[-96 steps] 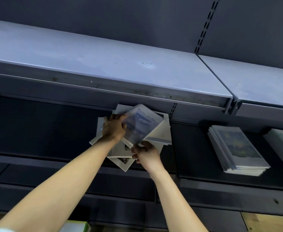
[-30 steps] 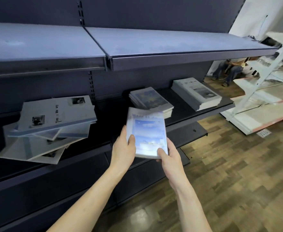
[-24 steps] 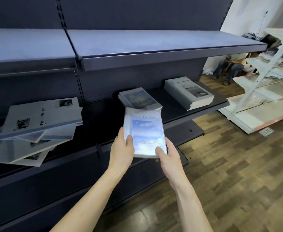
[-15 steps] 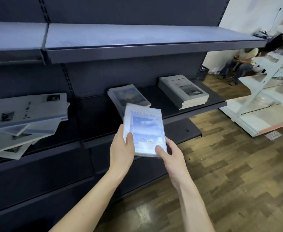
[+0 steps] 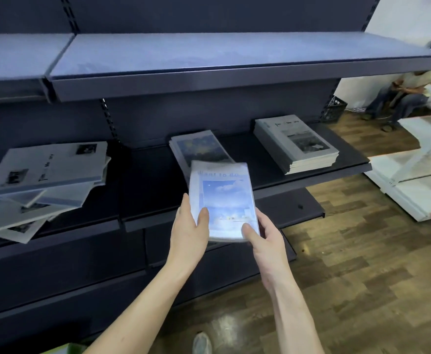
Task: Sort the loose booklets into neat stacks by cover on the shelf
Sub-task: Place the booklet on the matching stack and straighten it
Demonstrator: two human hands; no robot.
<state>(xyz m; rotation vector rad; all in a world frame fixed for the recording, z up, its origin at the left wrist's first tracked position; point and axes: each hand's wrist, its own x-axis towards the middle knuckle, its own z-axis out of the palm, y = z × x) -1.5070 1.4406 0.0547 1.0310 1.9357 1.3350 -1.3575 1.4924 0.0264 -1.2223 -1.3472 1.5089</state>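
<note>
Both hands (image 5: 225, 232) grip sky-cover booklets (image 5: 223, 200), title partly legible "...ant to do"; thumbs on cover.

Left hand (image 5: 187, 232) and right hand (image 5: 266, 240) grip a sky-cover booklet bundle (image 5: 223, 200), thumbs on top. Beyond the fingertips, two neat stacks (image 5: 200, 149) lie on the shelf (image 5: 273, 178).

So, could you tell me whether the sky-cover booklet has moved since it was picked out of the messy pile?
Yes. The sky-cover booklet has gone right from the messy pile and now overlaps the dark-cover stack.
</note>
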